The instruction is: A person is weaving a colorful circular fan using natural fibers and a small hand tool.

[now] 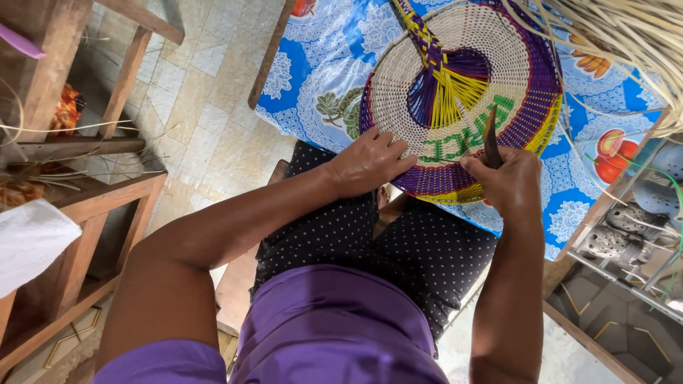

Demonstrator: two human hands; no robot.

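Round woven fan [455,92] lay on blue floral tablecloth [313,71], near edge over lap. Left hand [370,163] pressed flat on rim, fingers together. Right hand [506,181] clamped on dark pointed tool [491,139]. Risk: tool slipping, likely snapping purple strands.

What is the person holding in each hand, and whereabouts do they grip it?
The right hand grips a dark pointed tool by its lower end. The left hand presses flat on the near edge of the round woven fan, not gripping it.

Soft even daylight, faint shadows, sharp centre, stretched edges
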